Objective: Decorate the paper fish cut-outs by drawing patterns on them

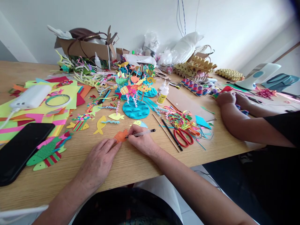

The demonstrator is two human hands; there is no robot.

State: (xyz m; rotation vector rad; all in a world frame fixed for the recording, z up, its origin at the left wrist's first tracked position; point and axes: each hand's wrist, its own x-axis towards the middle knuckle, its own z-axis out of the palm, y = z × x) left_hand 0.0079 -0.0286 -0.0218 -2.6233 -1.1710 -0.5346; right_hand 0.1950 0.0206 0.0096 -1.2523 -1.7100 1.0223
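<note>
An orange paper fish (120,136) with a drawn scale pattern lies on the wooden table, pinned down by the fingertips of my left hand (98,158). The fingers of that hand are held together over its left edge. My right hand (143,141) is closed around a clear-barrelled pen (147,132), its tip down at the right side of the fish. Just beyond are a yellow paper fish (100,125), a pale yellow one (116,116) and a light-blue and yellow one (140,123), partly covered by my right hand.
Red-handled scissors (183,137), a black pencil (172,135) and paper scraps (179,120) lie to the right. A blue base (136,109) with paper fish stands ahead, beside a glue bottle (163,95). A phone (24,150) lies left. Another person's hands (226,98) work at the right.
</note>
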